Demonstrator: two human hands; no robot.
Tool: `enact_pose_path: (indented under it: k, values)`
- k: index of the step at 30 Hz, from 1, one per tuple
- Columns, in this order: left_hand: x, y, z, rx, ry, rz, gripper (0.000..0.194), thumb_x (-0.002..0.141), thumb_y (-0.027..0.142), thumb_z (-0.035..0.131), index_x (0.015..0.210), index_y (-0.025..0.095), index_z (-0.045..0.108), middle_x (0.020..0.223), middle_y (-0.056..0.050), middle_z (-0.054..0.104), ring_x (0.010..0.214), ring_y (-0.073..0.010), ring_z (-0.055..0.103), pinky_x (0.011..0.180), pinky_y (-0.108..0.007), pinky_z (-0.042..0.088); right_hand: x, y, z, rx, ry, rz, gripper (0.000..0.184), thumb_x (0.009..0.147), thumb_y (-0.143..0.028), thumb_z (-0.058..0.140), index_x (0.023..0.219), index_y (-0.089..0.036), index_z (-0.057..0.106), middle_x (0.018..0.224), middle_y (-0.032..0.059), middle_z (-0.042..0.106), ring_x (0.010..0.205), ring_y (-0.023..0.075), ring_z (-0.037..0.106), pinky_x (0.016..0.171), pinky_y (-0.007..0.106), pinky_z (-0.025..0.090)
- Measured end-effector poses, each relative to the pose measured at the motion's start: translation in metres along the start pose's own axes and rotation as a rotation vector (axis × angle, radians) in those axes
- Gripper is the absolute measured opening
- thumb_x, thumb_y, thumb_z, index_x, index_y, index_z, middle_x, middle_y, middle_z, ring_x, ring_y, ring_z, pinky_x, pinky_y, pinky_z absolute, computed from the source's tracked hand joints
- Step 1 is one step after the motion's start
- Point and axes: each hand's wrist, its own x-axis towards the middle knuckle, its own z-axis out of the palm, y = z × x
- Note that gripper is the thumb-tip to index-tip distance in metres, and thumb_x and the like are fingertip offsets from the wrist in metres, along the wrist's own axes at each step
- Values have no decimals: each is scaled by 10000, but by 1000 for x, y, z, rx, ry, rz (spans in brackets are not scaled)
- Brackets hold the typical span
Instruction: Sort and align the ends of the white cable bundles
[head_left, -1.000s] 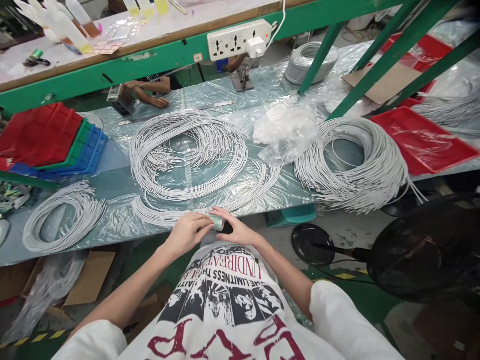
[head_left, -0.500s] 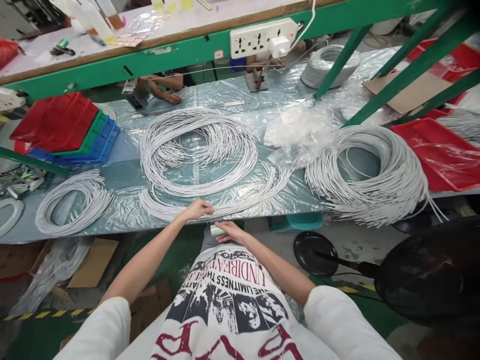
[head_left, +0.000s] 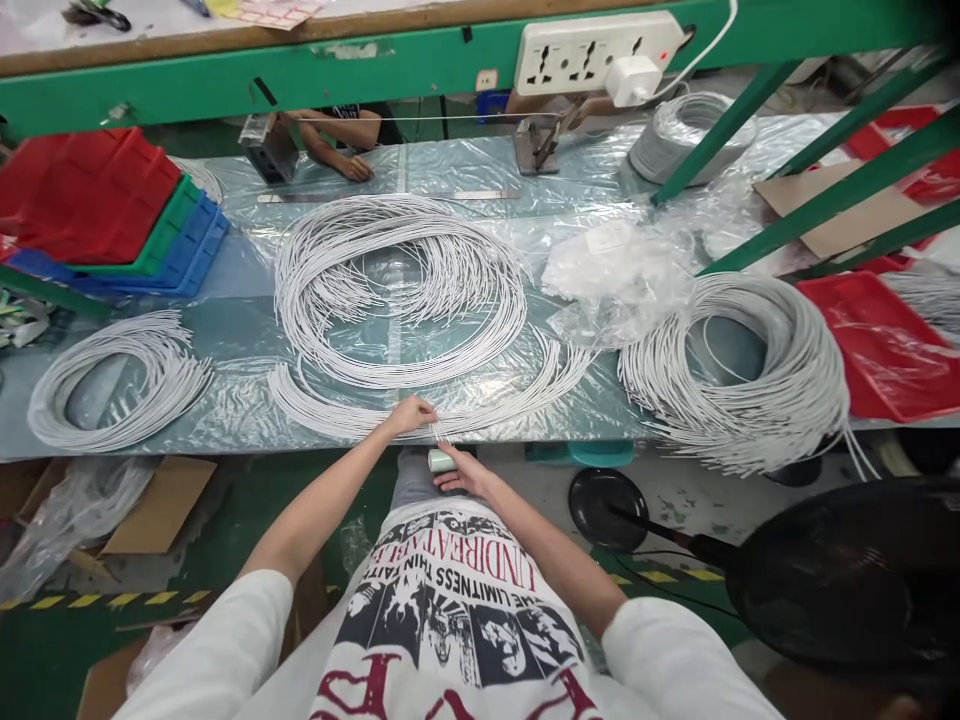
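My left hand (head_left: 411,415) rests at the near edge of the table, fingers pinched on the ends of a curved bundle of thin white wires (head_left: 480,400). Just below the table edge, my right hand (head_left: 461,470) holds a small pale roll of tape (head_left: 441,460). A big loose coil of white wires (head_left: 397,285) lies on the clear plastic sheet directly beyond my hands.
A smaller wire coil (head_left: 112,380) lies left, a thick one (head_left: 750,365) right. Stacked red, green and blue trays (head_left: 105,215) sit far left, a red tray (head_left: 877,340) far right. Another person's hand (head_left: 352,165) works across the table. A black fan (head_left: 840,580) stands on the floor.
My left hand has left the tape roll and moved up onto the wire ends at the table edge. My right hand stays low with the roll. The view has tilted down.
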Motion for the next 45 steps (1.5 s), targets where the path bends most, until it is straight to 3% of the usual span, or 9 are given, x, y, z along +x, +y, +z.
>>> enact_pose_path:
  k: [5, 9, 14, 18, 26, 35, 40, 45]
  values:
    - [3, 6, 7, -85, -128, 45, 274, 724, 368, 739, 828, 116, 769, 749, -63, 724, 688, -166, 612, 674, -260, 461, -13, 3, -13, 6, 21, -10, 451, 957, -477, 546, 1293, -195, 440, 772, 29, 642, 509, 149, 644, 485, 238, 561]
    - [7, 10, 6, -87, -175, 50, 348, 737, 442, 723, 848, 117, 777, 731, -73, 720, 655, -170, 602, 625, -257, 449, -23, 0, -18, -1, 4, -24, 483, 947, -516, 556, 1310, -218, 441, 895, 56, 671, 558, 152, 671, 506, 234, 569]
    - [15, 8, 6, 11, -115, 53, 274, 756, 394, 711, 809, 131, 766, 765, -58, 727, 741, -178, 628, 697, -250, 450, -19, -2, -14, -17, -22, -11, 550, 928, -523, 590, 1344, -226, 390, 1083, 102, 663, 633, 172, 707, 505, 240, 579]
    - [16, -2, 6, 130, -50, 23, 218, 803, 347, 694, 807, 132, 728, 759, -37, 705, 747, -170, 622, 763, -295, 474, -3, -1, -2, -32, -24, 7, 566, 899, -561, 616, 1266, -173, 428, 985, 99, 677, 599, 170, 696, 481, 239, 572]
    - [13, -17, -1, 242, 33, -46, 284, 882, 417, 655, 890, 136, 699, 841, -43, 702, 851, -195, 652, 847, -356, 508, 13, -9, 18, -69, -27, 35, 593, 825, -691, 614, 1030, -135, 581, 854, 92, 682, 585, 161, 682, 486, 226, 563]
    - [20, -19, -4, 260, 17, -57, 289, 905, 415, 648, 911, 128, 685, 854, -30, 690, 860, -189, 656, 874, -388, 529, 10, -11, 18, -131, 18, 117, 681, 830, -705, 593, 1166, -115, 566, 829, 98, 680, 546, 160, 656, 481, 248, 556]
    - [24, -14, -4, 274, -16, -38, 273, 891, 403, 672, 882, 130, 682, 865, -31, 691, 868, -185, 653, 886, -392, 529, -2, -7, 22, -121, 28, 154, 743, 882, -675, 542, 1353, -106, 460, 861, 123, 680, 580, 175, 670, 538, 273, 581]
    - [27, -13, -4, 293, -9, -79, 301, 885, 426, 671, 908, 126, 678, 870, -40, 685, 863, -187, 649, 867, -377, 530, -3, -13, 23, -108, 41, 138, 723, 877, -691, 532, 1330, -129, 493, 835, 101, 673, 583, 178, 671, 528, 265, 577]
